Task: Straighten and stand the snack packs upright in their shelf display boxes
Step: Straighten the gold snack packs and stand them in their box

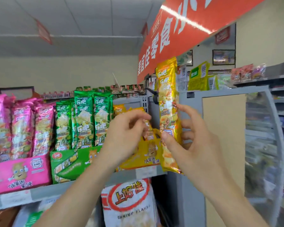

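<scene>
My right hand (188, 141) holds a long yellow snack pack (168, 99) upright in the air, thumb on its front and fingers behind it, to the right of the yellow display box (144, 154). My left hand (126, 136) reaches into that box with curled fingers among the yellow packs (120, 109) left inside; whether it grips one is unclear. Green packs (84, 120) stand upright in the green display box (69, 161). Pink packs (21, 126) stand in the pink display box (20, 172) at the left.
The boxes sit on a grey shelf (44, 192) with price labels. A shrimp flakes bag (129, 203) hangs below. A grey shelf-end frame (192, 99) stands right of the yellow box. An orange banner (179, 38) hangs overhead. More shelves run along the right.
</scene>
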`<state>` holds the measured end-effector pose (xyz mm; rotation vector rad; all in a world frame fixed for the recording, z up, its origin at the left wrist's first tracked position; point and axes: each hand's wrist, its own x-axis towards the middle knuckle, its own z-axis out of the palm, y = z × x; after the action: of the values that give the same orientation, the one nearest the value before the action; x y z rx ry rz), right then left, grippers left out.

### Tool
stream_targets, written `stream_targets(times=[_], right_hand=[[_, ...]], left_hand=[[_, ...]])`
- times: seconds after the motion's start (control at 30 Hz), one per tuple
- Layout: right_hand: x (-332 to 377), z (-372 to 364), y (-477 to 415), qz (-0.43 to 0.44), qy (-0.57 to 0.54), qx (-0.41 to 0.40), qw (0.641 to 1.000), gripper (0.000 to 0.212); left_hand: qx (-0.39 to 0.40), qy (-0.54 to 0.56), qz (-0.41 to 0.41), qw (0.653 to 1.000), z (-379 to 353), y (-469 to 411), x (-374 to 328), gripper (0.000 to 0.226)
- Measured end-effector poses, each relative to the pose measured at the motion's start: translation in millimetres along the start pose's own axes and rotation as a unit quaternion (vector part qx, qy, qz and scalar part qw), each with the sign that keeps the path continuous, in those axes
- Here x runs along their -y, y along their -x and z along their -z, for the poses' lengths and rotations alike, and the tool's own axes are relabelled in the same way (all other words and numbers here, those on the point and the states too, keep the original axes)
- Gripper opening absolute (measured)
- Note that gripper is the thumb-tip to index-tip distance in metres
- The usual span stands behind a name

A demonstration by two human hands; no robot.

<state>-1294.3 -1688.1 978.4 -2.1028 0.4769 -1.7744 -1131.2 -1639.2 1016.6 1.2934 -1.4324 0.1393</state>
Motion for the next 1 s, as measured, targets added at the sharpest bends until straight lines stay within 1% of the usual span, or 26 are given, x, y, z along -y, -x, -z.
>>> stream_targets(times=[0.07, 0.1, 0.17, 0.2, 0.23, 0.3, 0.4, 0.43, 0.47, 0.5, 0.6, 0.67, 0.7, 0.73, 0.77, 0.8, 0.83, 0.87, 0.9, 0.93, 0.97, 1.0], right_hand=[[-4.3, -4.5, -3.7, -0.002, -0.010, -0.023, 1.000, 0.050], [-5.5, -6.8, -5.2, -0.001, -0.020, -0.032, 0.999, 0.048], [-6.4, -11.4, -7.9, 0.007, -0.042, -0.041, 0.998, 0.046], [-6.6, -13.1, -8.8, 0.010, -0.051, -0.042, 0.998, 0.046], [-6.9, -14.5, -9.1, 0.010, -0.062, -0.042, 0.997, 0.047], [-8.9, -16.7, -8.6, 0.005, -0.084, -0.043, 0.995, 0.047], [-11.9, -20.4, -6.1, 0.005, -0.100, -0.044, 0.994, 0.048], [-11.7, -21.2, -5.1, 0.007, -0.102, -0.046, 0.994, 0.052], [-11.8, -21.9, -4.3, 0.008, -0.104, -0.047, 0.993, 0.057], [-12.1, -22.4, -3.8, 0.008, -0.105, -0.046, 0.993, 0.062], [-13.3, -23.2, -5.0, 0.010, -0.100, -0.040, 0.994, 0.067], [-12.0, -23.4, -7.8, 0.007, -0.105, -0.044, 0.993, 0.067], [-10.1, -23.1, -9.5, 0.003, -0.113, -0.050, 0.992, 0.068], [-7.9, -22.9, -11.6, -0.001, -0.121, -0.057, 0.991, 0.068], [-5.6, -22.6, -13.6, -0.005, -0.127, -0.065, 0.990, 0.068], [-3.6, -22.3, -16.0, -0.008, -0.131, -0.071, 0.989, 0.068], [-1.3, -22.0, -18.6, -0.011, -0.135, -0.077, 0.988, 0.067], [1.1, -21.8, -21.4, -0.011, -0.135, -0.080, 0.987, 0.067], [3.7, -21.7, -24.7, -0.009, -0.131, -0.080, 0.988, 0.067], [6.7, -22.1, -28.4, -0.005, -0.123, -0.075, 0.990, 0.067], [10.0, -23.1, -31.8, 0.000, -0.114, -0.069, 0.991, 0.066], [12.8, -24.8, -35.4, 0.007, -0.105, -0.064, 0.992, 0.065]], left_hand=[[-0.002, -0.133, -0.007, 0.991, -8.7, -32.3, 2.2, 0.032], [0.015, -0.218, -0.017, 0.976, -15.0, -48.3, 4.3, 0.030], [0.091, -0.376, -0.021, 0.922, -28.2, -73.9, 8.3, 0.024], [0.135, -0.433, -0.011, 0.891, -34.3, -83.2, 9.2, 0.023], [0.171, -0.474, 0.006, 0.864, -38.9, -90.7, 10.8, 0.025], [0.216, -0.523, 0.045, 0.823, -45.3, -105.6, 20.1, 0.036], [0.256, -0.541, 0.105, 0.794, -49.4, -126.1, 35.5, 0.047], [0.258, -0.539, 0.110, 0.794, -49.6, -130.2, 38.3, 0.048], [0.250, -0.534, 0.096, 0.802, -49.5, -132.2, 39.1, 0.045], [0.232, -0.523, 0.071, 0.817, -49.2, -133.8, 38.9, 0.042], [0.163, -0.430, -0.004, 0.888, -45.4, -132.1, 34.6, 0.034], [0.100, -0.361, -0.043, 0.926, -38.1, -130.2, 28.9, 0.031], [0.053, -0.302, -0.056, 0.950, -33.2, -127.4, 26.4, 0.035], [0.003, -0.211, -0.047, 0.976, -27.8, -121.6, 22.5, 0.041], [-0.035, -0.089, -0.013, 0.995, -21.2, -112.8, 18.2, 0.047], [-0.047, 0.031, 0.038, 0.998, -14.6, -102.6, 15.1, 0.050], [-0.030, 0.117, 0.087, 0.989, -9.6, -92.8, 15.9, 0.050], [0.005, 0.144, 0.115, 0.983, -6.9, -82.7, 18.6, 0.049], [0.045, 0.143, 0.124, 0.981, -6.3, -73.0, 21.5, 0.049], [0.063, 0.136, 0.125, 0.981, -6.5, -63.9, 23.1, 0.049], [0.055, 0.134, 0.117, 0.982, -5.7, -56.4, 22.5, 0.048], [0.028, 0.123, 0.095, 0.987, -3.9, -50.6, 22.5, 0.044]])
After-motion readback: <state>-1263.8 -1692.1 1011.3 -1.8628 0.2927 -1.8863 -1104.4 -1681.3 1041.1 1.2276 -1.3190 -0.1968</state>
